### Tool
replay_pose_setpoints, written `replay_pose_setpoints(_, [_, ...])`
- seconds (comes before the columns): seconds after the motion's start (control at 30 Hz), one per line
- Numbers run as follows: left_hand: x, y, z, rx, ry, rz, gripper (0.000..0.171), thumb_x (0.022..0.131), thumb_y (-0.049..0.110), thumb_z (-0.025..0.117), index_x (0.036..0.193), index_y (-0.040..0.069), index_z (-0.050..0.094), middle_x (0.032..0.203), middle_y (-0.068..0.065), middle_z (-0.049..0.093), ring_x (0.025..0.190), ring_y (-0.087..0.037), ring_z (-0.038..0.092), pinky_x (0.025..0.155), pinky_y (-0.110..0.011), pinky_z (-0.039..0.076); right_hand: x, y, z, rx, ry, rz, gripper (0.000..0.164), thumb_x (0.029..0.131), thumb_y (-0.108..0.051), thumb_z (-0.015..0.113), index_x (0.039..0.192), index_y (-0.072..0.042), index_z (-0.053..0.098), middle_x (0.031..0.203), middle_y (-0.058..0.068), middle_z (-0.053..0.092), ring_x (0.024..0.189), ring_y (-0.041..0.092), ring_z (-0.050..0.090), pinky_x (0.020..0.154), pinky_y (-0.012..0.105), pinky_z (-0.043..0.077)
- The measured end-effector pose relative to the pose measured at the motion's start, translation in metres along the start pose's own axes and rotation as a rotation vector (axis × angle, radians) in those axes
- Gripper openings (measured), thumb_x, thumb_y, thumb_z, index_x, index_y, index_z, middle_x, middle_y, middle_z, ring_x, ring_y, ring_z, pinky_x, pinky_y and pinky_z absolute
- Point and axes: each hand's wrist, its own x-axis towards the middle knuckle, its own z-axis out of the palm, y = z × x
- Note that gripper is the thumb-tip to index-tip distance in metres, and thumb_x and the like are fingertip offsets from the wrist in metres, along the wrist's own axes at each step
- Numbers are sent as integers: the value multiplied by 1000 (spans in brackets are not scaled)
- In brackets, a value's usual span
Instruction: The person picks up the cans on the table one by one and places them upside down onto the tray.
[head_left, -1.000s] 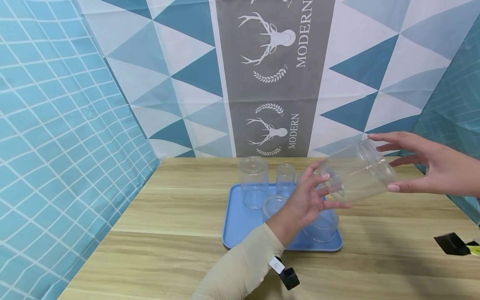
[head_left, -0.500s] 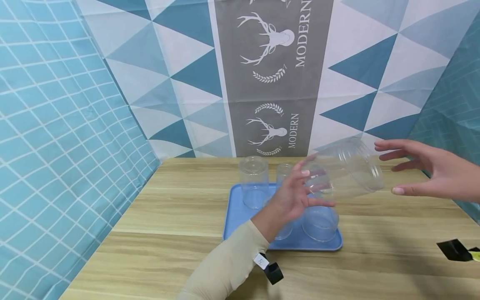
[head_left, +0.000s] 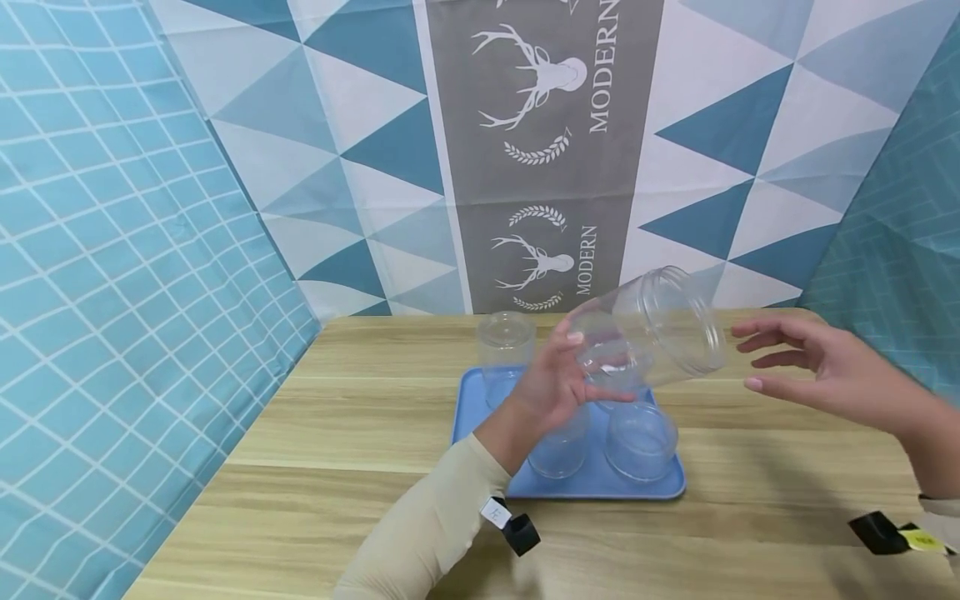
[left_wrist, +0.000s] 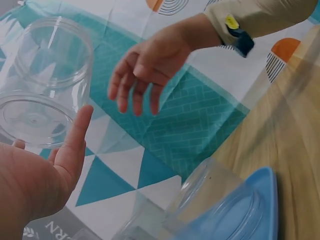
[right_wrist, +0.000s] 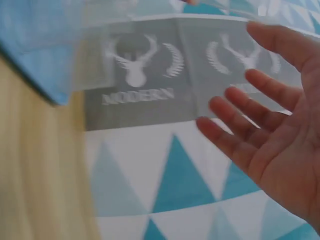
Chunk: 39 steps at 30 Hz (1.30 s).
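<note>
A large clear plastic jar is tilted in the air above the tray, its threaded mouth pointing up and to the right. My left hand grips it around the base end, thumb and fingers spread to either side. In the left wrist view the jar looks see-through, with nothing visible inside. Just off the jar's mouth, my right hand holds nothing; its fingers are loosely bent and a gap separates them from the rim. The right wrist view shows that hand with the palm bare.
Below the jar lies a blue tray on the wooden table. Several clear containers stand on it, among them a tall upturned jar at the back left and a low round one at the front right. Patterned cloth hangs behind.
The right hand has let go of the jar and drawn clear of its mouth. My left hand has carried the jar leftward, over the tray.
</note>
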Motion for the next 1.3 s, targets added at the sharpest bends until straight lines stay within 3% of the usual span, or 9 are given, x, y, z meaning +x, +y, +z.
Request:
replay_pose_setpoints(0.2, [-3,9,-5,44,-39,22,60,85,24,45,144,25,38,128,-7,50,111,-31,57,74,-53,57,-2,14,19,4,0,22,43,83,-2,76,123,-4,59,115,-16,57,96,-5,57,75,9,49])
replay_pose_setpoints(0.5, [-9,17,-16,49,-107,49,65,83,22,45,147,22,37,131,-9,51,115,-32,57,74,-53,57,-6,22,35,-27,-79,126,38,87,-12,74,119,-1,59,116,16,61,92,-7,56,69,19,55])
replay_pose_setpoints(0.87, [-22,33,-32,32,-116,80,70,80,25,57,147,21,36,131,-11,51,118,-34,55,75,-55,56,-9,30,51,-14,-108,176,33,89,-12,71,118,1,61,114,17,63,90,-2,60,69,23,56])
replay_pose_setpoints(1.13, [-32,43,-45,49,-71,93,73,76,31,66,143,23,39,133,-11,50,116,-34,56,73,-52,57,-4,34,65,-13,-114,241,33,90,-13,70,118,1,61,112,20,63,93,27,64,65,24,55])
replay_pose_setpoints(1.3, [-40,50,-54,44,-77,104,75,74,34,71,142,23,41,131,-9,52,115,-31,58,73,-52,57,1,34,72,58,-122,292,35,91,-11,68,120,6,59,111,23,63,92,28,64,64,26,57])
